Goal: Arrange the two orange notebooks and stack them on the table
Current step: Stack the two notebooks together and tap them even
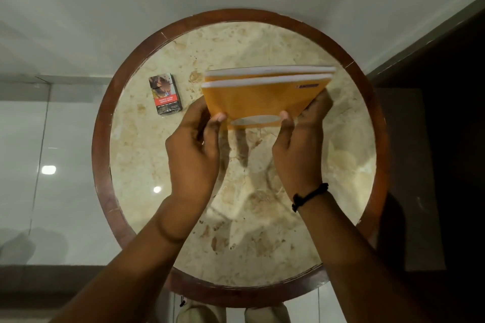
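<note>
Round marble table on glossy tile floor.

Glossy marble table, wood-rimmed; matt paper-paged orange notebooks.

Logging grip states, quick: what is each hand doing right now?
Left hand: closed on the left edge of the two orange notebooks.
Right hand: closed on their right edge; both notebooks held together above the table.
</note>
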